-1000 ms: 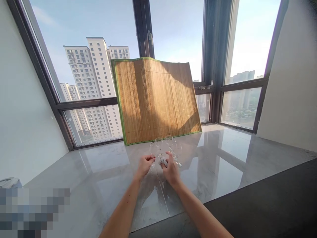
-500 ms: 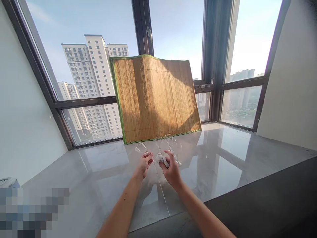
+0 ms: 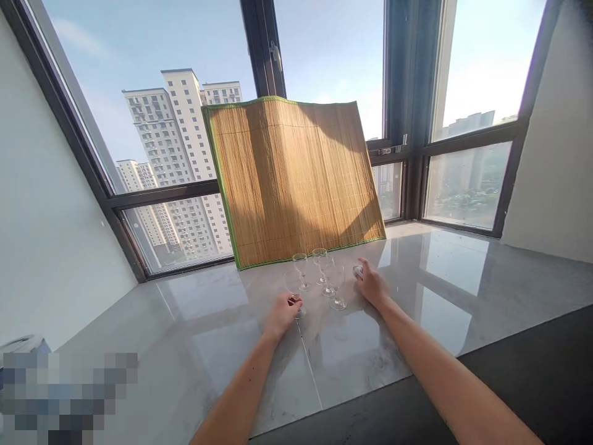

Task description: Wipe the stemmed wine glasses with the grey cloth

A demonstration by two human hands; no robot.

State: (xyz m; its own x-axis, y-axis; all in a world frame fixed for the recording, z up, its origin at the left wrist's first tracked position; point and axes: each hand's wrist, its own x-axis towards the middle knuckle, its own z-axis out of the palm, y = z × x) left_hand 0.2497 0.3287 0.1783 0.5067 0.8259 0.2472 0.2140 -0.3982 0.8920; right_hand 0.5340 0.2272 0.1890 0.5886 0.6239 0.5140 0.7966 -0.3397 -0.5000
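Note:
My left hand (image 3: 280, 315) is closed on the stem of a clear wine glass (image 3: 293, 282), which stands upright at the front left of a small group. Whether its foot touches the sill, I cannot tell. Several more stemmed glasses stand close behind and to the right of it: one at the back left (image 3: 300, 264), another at the back (image 3: 319, 258), and the nearest one on the right (image 3: 338, 301). Right of the group, my right hand (image 3: 372, 286) is closed on a crumpled white cloth (image 3: 357, 271), mostly hidden by the fingers, apart from the glasses.
A glossy grey tiled sill (image 3: 213, 340) spreads under everything, with its front edge near my forearms. Behind the glasses a bamboo mat (image 3: 296, 185) with green edging leans on the dark window frame (image 3: 264, 49). A pale object (image 3: 28, 345) sits far left.
The glass in my left hand has gone from tilted to upright and moved right, beside the others. My right hand has drawn away to the right with the cloth.

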